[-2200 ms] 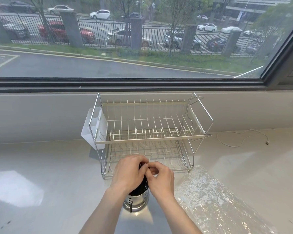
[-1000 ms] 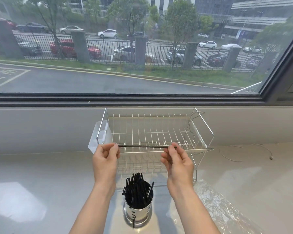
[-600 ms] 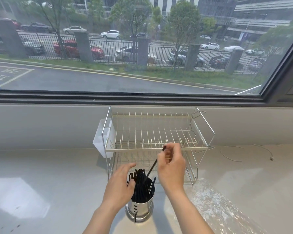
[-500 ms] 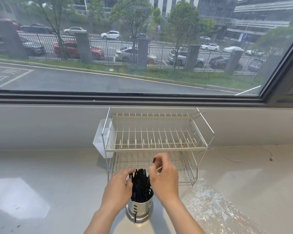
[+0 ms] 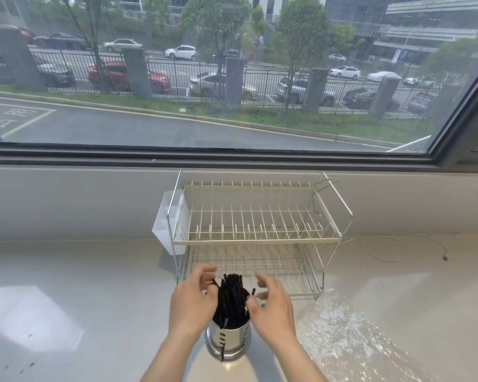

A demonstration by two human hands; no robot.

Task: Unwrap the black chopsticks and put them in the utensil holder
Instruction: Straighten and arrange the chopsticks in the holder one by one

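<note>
Both grips beside one holder

Pale counter with rack, steel holder, perhaps plastic wrap.

Both forearms and hands bare, no sleeves, no jewellery.

Setting: kitchen-type counter, pale and glossy, running under a wide window. Evidence: two-tier wire dish rack with a white plastic caddy clipped to its left end; steel utensil holder full of black chopsticks. Outside: road, railings, parked cars; the view looks down on them.
</note>
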